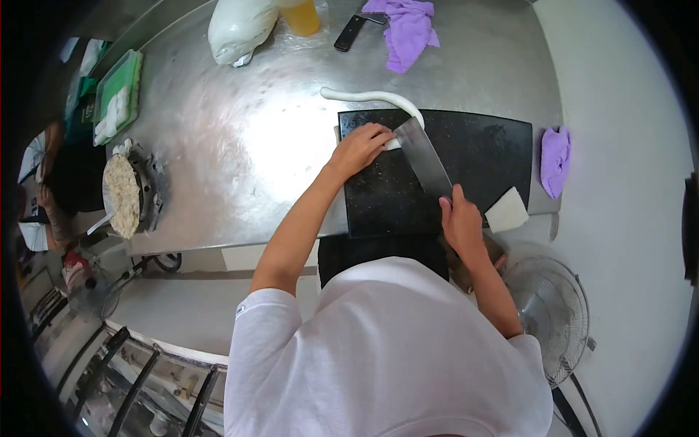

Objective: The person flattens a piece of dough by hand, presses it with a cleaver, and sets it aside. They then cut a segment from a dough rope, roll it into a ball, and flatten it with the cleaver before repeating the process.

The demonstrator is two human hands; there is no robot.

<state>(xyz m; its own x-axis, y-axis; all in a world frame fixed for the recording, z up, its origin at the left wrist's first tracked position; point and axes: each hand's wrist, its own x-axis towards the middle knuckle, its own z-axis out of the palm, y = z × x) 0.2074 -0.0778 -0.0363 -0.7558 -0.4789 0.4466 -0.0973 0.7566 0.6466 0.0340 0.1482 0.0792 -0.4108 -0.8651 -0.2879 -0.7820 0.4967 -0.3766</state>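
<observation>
Fingers [378, 137] of the left hand [357, 151] were curled down over the end of the dough rope [371, 95], pinning it to the far-left corner of the black cutting board [480, 156]. Fingers of the right hand [462, 222] were closed around the handle of the cleaver [426, 156]. The handle itself was hidden in the grip.

The blade ran diagonally from the right hand up to the left fingertips and met the dough there.

Dough rope: pale, smooth, thin and even. It curved from the steel tabletop [240, 146] beyond the left fingers, over the board's far edge, and ended under them.

Edges: the board's near edge lay close to the tabletop's near edge, just under the right hand. A white wedge-shaped piece [506, 210] sat just right of the right fingers at the board's near-right corner. A purple cloth [555, 160] lay off the board's right edge.

Room: dark board surface was open to the right of the blade. Open steel ran left of the left fingers as far as a pan of filling [122, 195]. A white bag [240, 29] and a second purple cloth [408, 29] lay well beyond the fingers.
</observation>
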